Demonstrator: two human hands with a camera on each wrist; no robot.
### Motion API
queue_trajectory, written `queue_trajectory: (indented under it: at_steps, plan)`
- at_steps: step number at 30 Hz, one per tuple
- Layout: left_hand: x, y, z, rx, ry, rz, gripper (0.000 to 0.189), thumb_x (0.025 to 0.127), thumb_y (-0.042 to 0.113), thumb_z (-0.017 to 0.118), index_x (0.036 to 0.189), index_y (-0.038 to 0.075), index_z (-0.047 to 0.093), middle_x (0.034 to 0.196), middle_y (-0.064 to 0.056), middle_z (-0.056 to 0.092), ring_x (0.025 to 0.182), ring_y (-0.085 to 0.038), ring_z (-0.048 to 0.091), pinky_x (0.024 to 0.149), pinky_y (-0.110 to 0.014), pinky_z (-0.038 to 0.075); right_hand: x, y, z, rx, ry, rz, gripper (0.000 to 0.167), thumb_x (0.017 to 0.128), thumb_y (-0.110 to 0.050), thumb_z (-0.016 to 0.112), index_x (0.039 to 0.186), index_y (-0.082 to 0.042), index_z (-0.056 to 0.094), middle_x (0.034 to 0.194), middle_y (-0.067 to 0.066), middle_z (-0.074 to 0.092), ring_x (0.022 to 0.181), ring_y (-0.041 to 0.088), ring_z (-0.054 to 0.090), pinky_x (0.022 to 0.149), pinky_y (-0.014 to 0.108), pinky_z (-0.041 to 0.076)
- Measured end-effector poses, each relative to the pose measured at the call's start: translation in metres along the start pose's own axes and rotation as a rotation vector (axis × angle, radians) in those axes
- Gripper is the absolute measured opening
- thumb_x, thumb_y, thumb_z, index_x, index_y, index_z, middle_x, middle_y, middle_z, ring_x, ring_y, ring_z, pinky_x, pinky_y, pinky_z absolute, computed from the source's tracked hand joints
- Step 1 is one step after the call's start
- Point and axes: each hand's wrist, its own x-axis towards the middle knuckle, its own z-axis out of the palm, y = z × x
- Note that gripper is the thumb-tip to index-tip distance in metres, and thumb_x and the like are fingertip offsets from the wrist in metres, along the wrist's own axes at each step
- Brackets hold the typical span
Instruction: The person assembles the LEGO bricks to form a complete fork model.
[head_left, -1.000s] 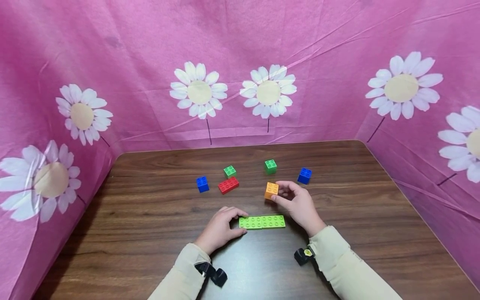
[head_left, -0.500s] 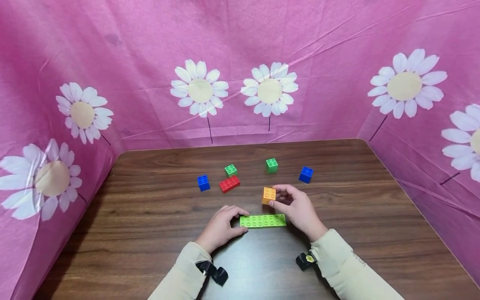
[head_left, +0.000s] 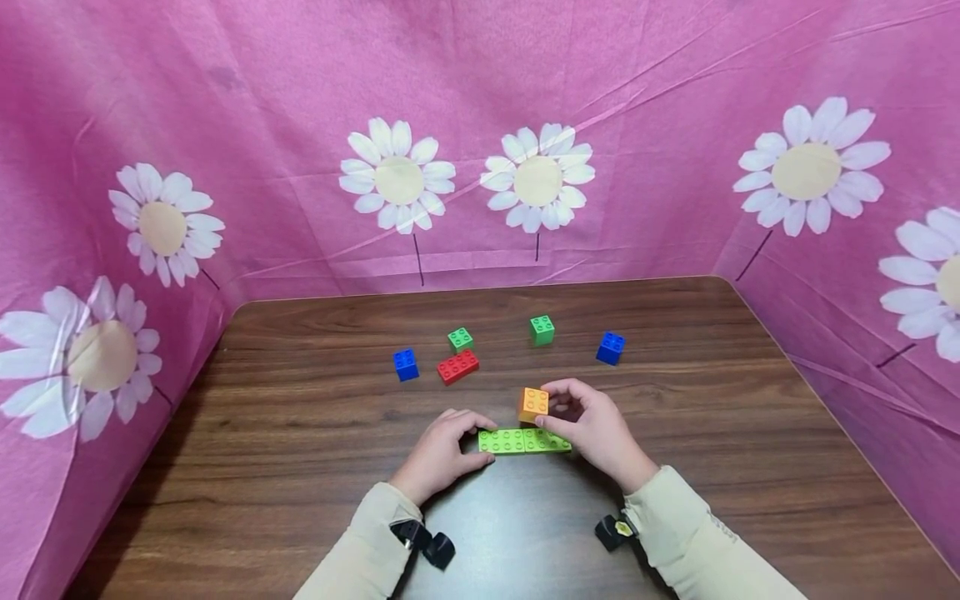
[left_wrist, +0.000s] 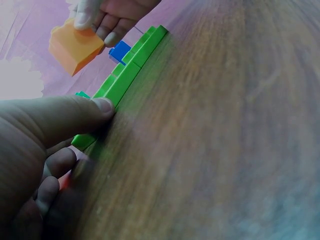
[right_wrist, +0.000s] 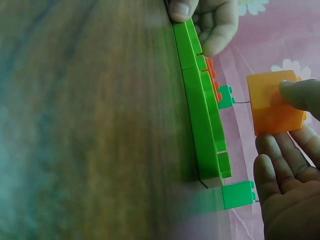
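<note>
Orange block [head_left: 533, 405], pinched in right hand [head_left: 602, 431], raised near lime-green bricks [head_left: 508, 442], left hand [head_left: 442, 454] gripping their left end

A pink cloth [head_left: 465, 67] makes a wall at the back and on both sides. It has big white flowers with pale yellow middles: two at the back [head_left: 399, 180], two on the left [head_left: 162, 228] and two on the right [head_left: 807, 172], one cut off by the picture's edge. Thin dark stems [head_left: 418, 260] poke down from them. Long creases [head_left: 637, 96] run across the cloth. The table [head_left: 300, 467] is brown wood with dark stripes and round back corners. A pale, shiny patch of light [head_left: 517, 533] sits near the front.
</note>
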Motion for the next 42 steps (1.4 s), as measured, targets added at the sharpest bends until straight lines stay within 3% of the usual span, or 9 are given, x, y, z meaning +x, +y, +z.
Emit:
queue_trajectory:
  at_steps: [6, 17, 31, 42]
  plan:
    - [-0.0003, 0.0000, 0.0001, -0.003, 0.007, 0.010, 0.034, 0.079, 0.017, 0.086, 0.111, 0.019, 0.072, 0.106, 0.009, 0.070, 0.096, -0.012, 0.057, 0.086, -0.034, 0.049, -0.0025, 0.0012, 0.0007, 0.038, -0.041, -0.025, 0.034, 0.083, -0.008, 0.082, 0.114, -0.007, 0.066, 0.100, 0.005, 0.071, 0.091, 0.019, 0.067, 0.078, 0.028, 0.055]
    - [-0.0003, -0.0003, 0.0004, -0.008, 0.007, 0.011, 0.034, 0.080, 0.017, 0.086, 0.110, 0.018, 0.072, 0.106, 0.009, 0.070, 0.097, -0.013, 0.057, 0.087, -0.035, 0.048, -0.0058, 0.0019, 0.0007, 0.064, -0.112, -0.029, 0.032, 0.084, -0.011, 0.082, 0.112, -0.009, 0.066, 0.109, 0.006, 0.071, 0.102, 0.022, 0.068, 0.087, 0.041, 0.055]
    - [0.0001, 0.0004, -0.0003, -0.009, -0.014, -0.019, 0.034, 0.081, 0.020, 0.085, 0.112, 0.020, 0.072, 0.106, 0.011, 0.069, 0.097, -0.009, 0.055, 0.087, -0.033, 0.048, -0.0070, 0.0023, 0.0007, -0.006, -0.168, -0.004, 0.031, 0.083, -0.012, 0.083, 0.110, -0.015, 0.068, 0.106, -0.001, 0.071, 0.100, 0.018, 0.066, 0.088, 0.039, 0.053]
    - [0.0004, -0.0014, 0.0008, -0.007, 0.010, 0.026, 0.034, 0.079, 0.017, 0.086, 0.110, 0.017, 0.072, 0.102, 0.010, 0.069, 0.094, -0.011, 0.056, 0.084, -0.032, 0.048, -0.0086, 0.0055, 0.0008, 0.013, -0.198, -0.036, 0.034, 0.081, -0.017, 0.085, 0.111, -0.013, 0.069, 0.105, 0.000, 0.071, 0.098, 0.022, 0.064, 0.086, 0.038, 0.051]
